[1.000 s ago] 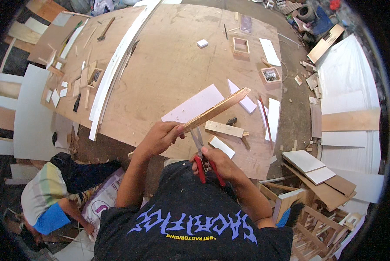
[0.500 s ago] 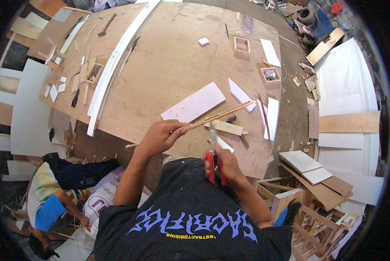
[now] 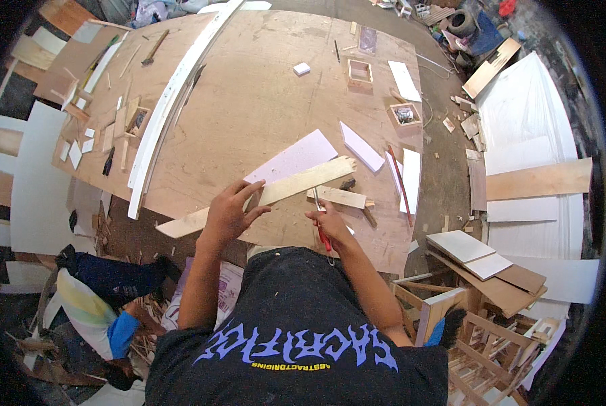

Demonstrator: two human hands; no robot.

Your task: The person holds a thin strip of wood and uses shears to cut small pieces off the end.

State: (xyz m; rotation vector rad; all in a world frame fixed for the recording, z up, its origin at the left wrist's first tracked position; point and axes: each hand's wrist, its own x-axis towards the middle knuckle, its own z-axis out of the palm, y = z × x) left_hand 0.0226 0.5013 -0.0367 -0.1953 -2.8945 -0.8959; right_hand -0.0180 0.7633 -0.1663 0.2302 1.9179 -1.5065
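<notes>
My left hand (image 3: 227,211) grips a pale wooden board (image 3: 310,178) across its width, thumb at the near edge and fingers at the far edge. The board slants up to the right, broad face showing, with a jagged far end. In my right hand (image 3: 329,223) are red-handled pliers (image 3: 324,238), their metal end pointing away from me just below the board. Partly covered by the board is a pale pink panel (image 3: 296,157). A short wood block (image 3: 340,197) lies beside my right hand, with a dark object (image 3: 347,183) by it.
The plywood table (image 3: 249,88) carries a long white strip (image 3: 174,101), a hammer (image 3: 155,47), small wooden boxes (image 3: 360,73) and white offcuts (image 3: 408,179). Another person (image 3: 90,308) bends low at the left. Stacked boards (image 3: 475,257) stand at the right.
The board has turned from edge-on to broad face up. My left hand has shifted left with spread fingers. The pliers have moved slightly left and up; the other person has bent lower.
</notes>
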